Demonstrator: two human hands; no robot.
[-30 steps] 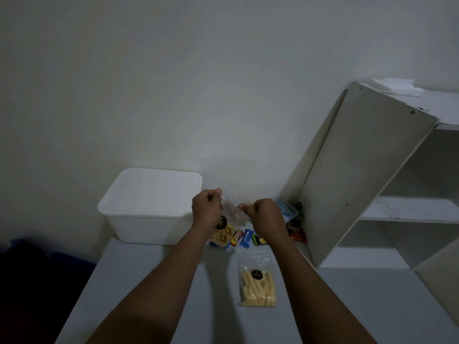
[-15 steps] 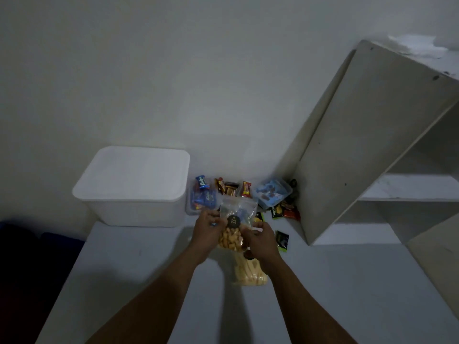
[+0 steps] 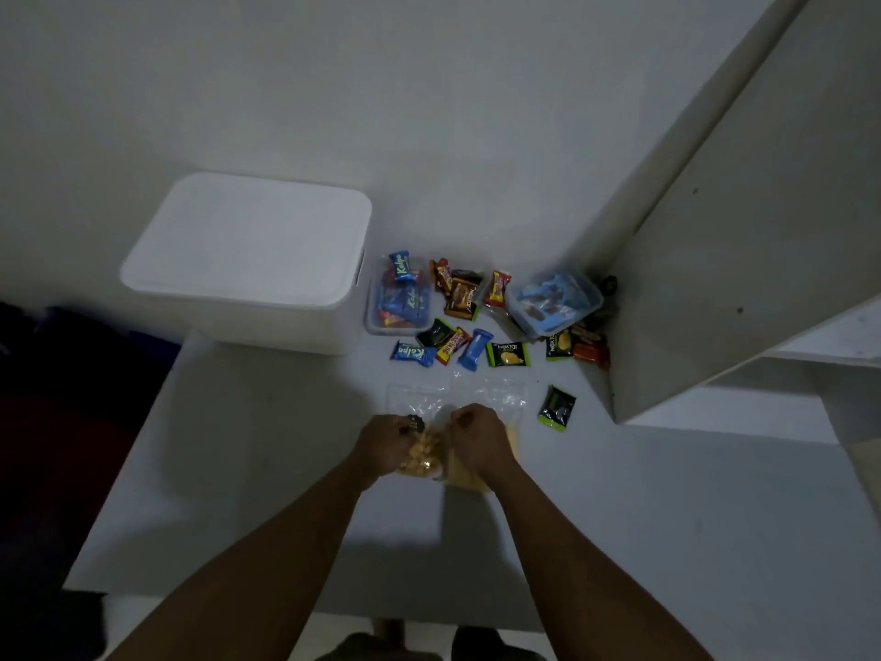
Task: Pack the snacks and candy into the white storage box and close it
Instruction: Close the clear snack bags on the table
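Observation:
The white storage box [image 3: 248, 260] stands at the table's back left with its lid on. My left hand [image 3: 388, 438] and my right hand [image 3: 476, 436] both grip a clear bag of round yellow snacks [image 3: 422, 453] low over the table. A second clear bag of pale yellow sticks [image 3: 481, 465] lies under my right hand. Behind them lie several loose candy wrappers [image 3: 460, 348]. A clear tub of blue candies [image 3: 400, 298] sits next to the box. A blue-lidded tub [image 3: 553, 300] sits further right.
A white open shelf unit [image 3: 743, 260] leans over the table's right side, close to the candy. A green-edged sachet [image 3: 556, 407] lies alone beside it. The table's left edge [image 3: 138, 450] drops to a dark floor.
Both hands have brought the bag of round snacks down from chest height to just above the table. The camera has tipped downward, so the candy pile shows fully.

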